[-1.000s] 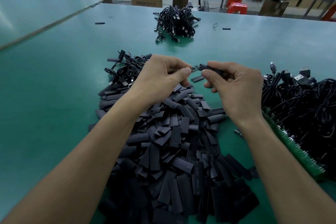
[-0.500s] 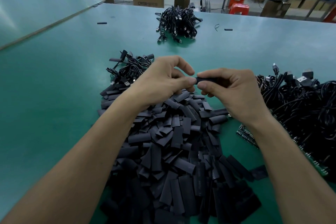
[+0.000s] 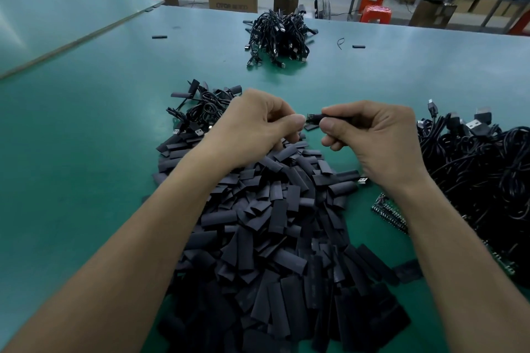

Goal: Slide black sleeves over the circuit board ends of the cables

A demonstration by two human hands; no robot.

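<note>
**Over the heap of sleeves, two hands meet at one cable end**

Above the far edge of the heap, the right hand grasps a black sleeve between thumb and forefinger, its other fingers curled under. A short bit of the circuit board sticks out of the sleeve toward the left hand. That hand is curled, thumb against forefinger, with the thumb tip just beside the board; I cannot tell whether it pinches anything. Loose cables lie in a tangle to the right on the green table, and a second bundle sits well beyond.
</note>
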